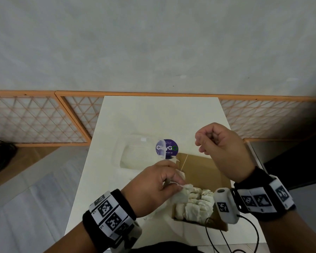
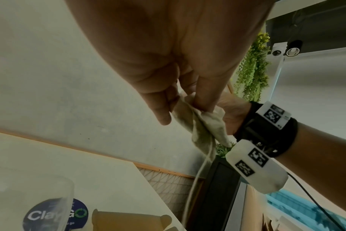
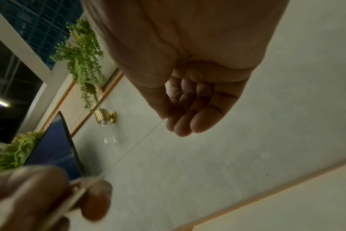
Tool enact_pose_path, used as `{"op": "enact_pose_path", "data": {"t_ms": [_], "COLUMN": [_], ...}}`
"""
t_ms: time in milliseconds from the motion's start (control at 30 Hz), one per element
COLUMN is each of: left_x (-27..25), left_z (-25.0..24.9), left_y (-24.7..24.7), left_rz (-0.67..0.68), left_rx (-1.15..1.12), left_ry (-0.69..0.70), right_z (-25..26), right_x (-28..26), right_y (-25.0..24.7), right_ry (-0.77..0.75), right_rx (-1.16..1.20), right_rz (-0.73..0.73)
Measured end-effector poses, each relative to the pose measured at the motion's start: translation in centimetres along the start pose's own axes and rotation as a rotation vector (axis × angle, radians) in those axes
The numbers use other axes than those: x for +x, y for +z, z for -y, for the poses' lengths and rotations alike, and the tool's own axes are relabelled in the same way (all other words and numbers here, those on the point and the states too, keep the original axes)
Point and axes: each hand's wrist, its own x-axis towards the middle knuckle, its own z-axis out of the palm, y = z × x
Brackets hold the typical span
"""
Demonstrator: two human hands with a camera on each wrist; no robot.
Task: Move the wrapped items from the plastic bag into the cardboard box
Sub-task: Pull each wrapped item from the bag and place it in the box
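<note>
Above the near end of the cardboard box [image 1: 204, 167], my left hand [image 1: 173, 181] pinches a crumpled pale wrapped item [image 2: 199, 125]. A thin string [image 1: 184, 163] runs taut from that item up to my right hand [image 1: 206, 141], whose curled fingers and thumb pinch its end. The same string [image 3: 136, 143] shows in the right wrist view, stretched between both hands. Several pale wrapped items [image 1: 197, 203] lie packed in the box's near end. The clear plastic bag [image 1: 135, 154] lies slack on the white table [image 1: 153, 114], left of the box; what it holds cannot be made out.
A round purple sticker [image 1: 167, 148] sits on the table between bag and box. An orange-framed lattice panel [image 1: 44, 117] runs behind the table below a grey wall. A black cable [image 1: 213, 232] hangs from my right wrist device over the table's near edge.
</note>
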Motion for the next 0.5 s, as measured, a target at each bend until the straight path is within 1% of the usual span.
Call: {"op": "enact_pose_path", "data": {"t_ms": [67,167,233,300,333,400,467,500], "left_x": [-0.2,-0.4,-0.5,-0.6,-0.6,-0.6,-0.6,-0.6], "left_z": [-0.2,-0.3,-0.4,-0.5,-0.6,-0.9,-1.1,-1.2], "left_y": [-0.1,-0.4,-0.7,-0.8,-0.9,-0.9,-0.9,-0.9], "left_rz": [-0.012,-0.015,-0.006,-0.014,-0.022,-0.04,-0.051,-0.054], "left_rx": [0.019,0.05,0.057,0.06,0.06,0.061,0.058,0.058], "left_ry": [-0.002,-0.002,-0.019,-0.024,-0.016,0.016,0.054,0.071], "right_z": [-1.3,-1.9,-1.3,-0.7,-0.3,0.2,0.5,0.5], "right_x": [0.0,-1.0,-2.0,-3.0,-3.3,-3.9,-4.2,-4.3], "right_y": [0.2,0.6,0.9,1.2,1.3,1.5,1.7,1.8], "right_ry": [0.064,0.131,0.119,0.068,0.051,0.043,0.059,0.068], "right_rx": [-0.082,-0.278,-0.264,-0.213,-0.198,-0.149,-0.067,-0.043], "right_rz": [0.001,0.017,0.0,0.008,0.036,0.143,0.262,0.299]}}
